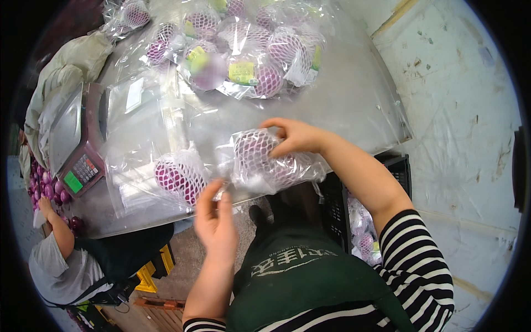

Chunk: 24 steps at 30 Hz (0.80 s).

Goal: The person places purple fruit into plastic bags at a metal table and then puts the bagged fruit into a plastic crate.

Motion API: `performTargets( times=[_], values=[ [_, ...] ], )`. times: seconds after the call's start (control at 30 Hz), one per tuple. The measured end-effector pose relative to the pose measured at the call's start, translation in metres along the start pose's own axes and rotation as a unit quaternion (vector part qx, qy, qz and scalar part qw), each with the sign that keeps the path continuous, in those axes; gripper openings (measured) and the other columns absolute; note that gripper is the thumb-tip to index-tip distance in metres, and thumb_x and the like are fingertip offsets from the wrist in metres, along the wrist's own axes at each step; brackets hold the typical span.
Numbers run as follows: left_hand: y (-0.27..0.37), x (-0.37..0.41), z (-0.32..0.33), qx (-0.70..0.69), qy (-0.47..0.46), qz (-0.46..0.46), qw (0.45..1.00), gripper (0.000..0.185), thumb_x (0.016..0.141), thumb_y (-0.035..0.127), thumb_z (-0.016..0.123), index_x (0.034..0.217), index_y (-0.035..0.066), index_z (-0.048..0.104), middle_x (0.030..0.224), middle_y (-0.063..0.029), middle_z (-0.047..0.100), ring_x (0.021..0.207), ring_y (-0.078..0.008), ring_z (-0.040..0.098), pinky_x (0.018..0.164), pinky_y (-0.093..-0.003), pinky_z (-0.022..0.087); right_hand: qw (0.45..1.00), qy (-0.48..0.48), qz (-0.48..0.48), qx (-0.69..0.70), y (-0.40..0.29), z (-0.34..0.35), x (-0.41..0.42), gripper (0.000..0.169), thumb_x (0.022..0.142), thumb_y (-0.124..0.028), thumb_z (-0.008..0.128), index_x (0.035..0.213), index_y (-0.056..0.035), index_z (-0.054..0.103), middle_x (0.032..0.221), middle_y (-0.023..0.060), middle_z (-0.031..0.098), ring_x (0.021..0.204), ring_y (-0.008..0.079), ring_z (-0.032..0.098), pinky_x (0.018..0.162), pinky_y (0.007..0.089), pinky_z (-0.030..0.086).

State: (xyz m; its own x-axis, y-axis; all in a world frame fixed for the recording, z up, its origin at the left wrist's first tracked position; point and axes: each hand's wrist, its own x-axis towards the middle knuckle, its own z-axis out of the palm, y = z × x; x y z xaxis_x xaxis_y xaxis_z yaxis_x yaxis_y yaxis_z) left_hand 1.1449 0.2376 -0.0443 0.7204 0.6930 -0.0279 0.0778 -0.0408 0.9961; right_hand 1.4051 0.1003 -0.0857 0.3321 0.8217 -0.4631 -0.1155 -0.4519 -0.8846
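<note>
My right hand [300,137] is on a clear plastic bag [276,168] near the table's front edge. The thumb presses its front and the fingers curl over its far side. Inside the bag, white netting wraps round purple produce. My left hand [215,226] is to the left of that bag, slightly blurred, with thumb and fingers apart and nothing seen between them. Just beyond its fingertips lies another white net of purple produce [176,176], on or in a flat clear plastic bag [141,153]; I cannot tell which.
Several filled bags [253,54] crowd the far side of the metal table [348,108]. At left stand a digital scale [81,166] and loose purple produce [49,189], beside another person's hand [45,204]. Below right is a black crate [336,207] with bagged produce.
</note>
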Motion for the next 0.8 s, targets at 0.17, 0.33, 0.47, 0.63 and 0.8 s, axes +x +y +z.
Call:
performTargets(
  times=[0.17, 0.33, 0.47, 0.63, 0.8],
  values=[
    [0.024, 0.048, -0.039, 0.138, 0.233, 0.14, 0.952, 0.043, 0.098, 0.007, 0.052, 0.138, 0.0, 0.041, 0.138, -0.0163, 0.045, 0.124, -0.0238, 0.045, 0.103, -0.0366, 0.039, 0.988, 0.125, 0.003, 0.089, 0.027, -0.035, -0.056, 0.075, 0.074, -0.025, 0.081, 0.138, -0.007, 0.048, 0.121, 0.0183, 0.059, 0.094, 0.0186, 0.06, 0.081, 0.0284, 0.049],
    [0.012, -0.003, 0.037, 0.106, -0.106, 0.104, 0.983, 0.054, 0.099, 0.019, 0.052, 0.147, 0.005, 0.031, 0.144, -0.0169, 0.04, 0.132, -0.0257, 0.04, 0.105, -0.0412, 0.037, 0.896, 0.301, -0.059, -0.321, 0.011, 0.005, -0.039, 0.083, 0.073, -0.034, 0.083, 0.143, -0.0103, 0.046, 0.136, 0.0198, 0.048, 0.129, 0.0311, 0.045, 0.108, 0.0422, 0.037],
    [-0.017, 0.025, 0.093, -0.229, -0.103, -0.315, 0.915, 0.054, 0.1, 0.021, 0.045, 0.149, 0.007, 0.026, 0.139, -0.0147, 0.046, 0.126, -0.0271, 0.048, 0.101, -0.0424, 0.043, 0.946, 0.21, -0.069, -0.237, 0.0, 0.019, -0.033, 0.09, 0.072, -0.039, 0.083, 0.146, -0.0125, 0.04, 0.141, 0.0202, 0.042, 0.132, 0.0345, 0.041, 0.111, 0.0426, 0.033],
    [-0.001, 0.012, 0.113, -0.339, -0.16, -0.239, 0.896, 0.044, 0.102, 0.018, 0.041, 0.142, -0.001, 0.038, 0.133, -0.0147, 0.051, 0.119, -0.0222, 0.051, 0.103, -0.0336, 0.04, 0.972, 0.226, -0.036, 0.047, -0.018, -0.002, -0.07, 0.073, 0.074, -0.034, 0.082, 0.134, -0.0139, 0.046, 0.119, 0.0133, 0.059, 0.109, 0.0229, 0.057, 0.094, 0.0367, 0.047],
    [0.056, -0.023, 0.118, -0.318, -0.534, -0.176, 0.764, 0.047, 0.103, 0.029, 0.044, 0.142, 0.002, 0.044, 0.142, -0.0124, 0.049, 0.127, -0.0249, 0.05, 0.11, -0.0374, 0.034, 0.919, 0.303, -0.156, 0.199, 0.0, -0.05, -0.232, 0.079, 0.069, -0.021, 0.075, 0.137, -0.008, 0.038, 0.123, 0.0095, 0.055, 0.112, 0.0191, 0.056, 0.094, 0.0316, 0.046]
  ],
)
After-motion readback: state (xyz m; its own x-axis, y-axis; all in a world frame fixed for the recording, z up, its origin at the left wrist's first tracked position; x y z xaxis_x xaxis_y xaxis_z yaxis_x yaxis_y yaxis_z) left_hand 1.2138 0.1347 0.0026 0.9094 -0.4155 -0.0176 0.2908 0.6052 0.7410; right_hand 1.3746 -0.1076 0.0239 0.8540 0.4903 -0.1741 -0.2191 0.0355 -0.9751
